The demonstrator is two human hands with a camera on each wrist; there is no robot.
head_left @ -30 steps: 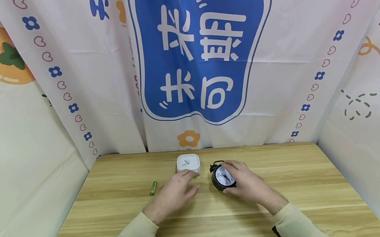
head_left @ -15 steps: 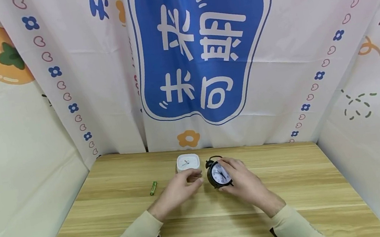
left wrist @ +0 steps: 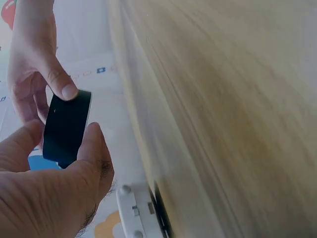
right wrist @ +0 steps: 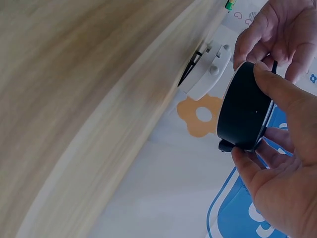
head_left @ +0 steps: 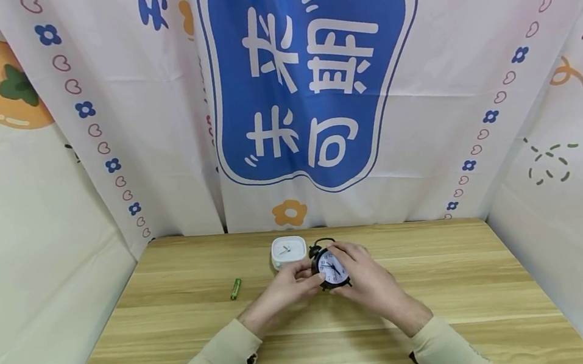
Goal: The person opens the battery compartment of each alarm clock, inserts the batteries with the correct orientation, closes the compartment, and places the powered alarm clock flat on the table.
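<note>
A black round alarm clock [head_left: 333,267] with a white dial and a top handle is held up at the middle of the table, its face toward the head camera. My right hand [head_left: 374,285] grips its right side, thumb below and fingers above. From the other side my left hand [head_left: 289,290] pinches the clock's left edge, its thumb at the dial's rim. Both wrist views show the black casing [left wrist: 67,129] between the two hands. In the right wrist view the fingers of my right hand [right wrist: 292,153] wrap the casing. The clock's back is hidden in the head view.
A white square clock [head_left: 287,250] stands just behind my left hand. Left of it a green battery [head_left: 236,289] lies on the wooden table [head_left: 191,343]. A printed curtain [head_left: 329,214] hangs along the table's back edge.
My right hand has moved the black alarm clock left and turned it more upright. My left hand has come right from in front of the white clock and taken hold of the black clock's edge.
</note>
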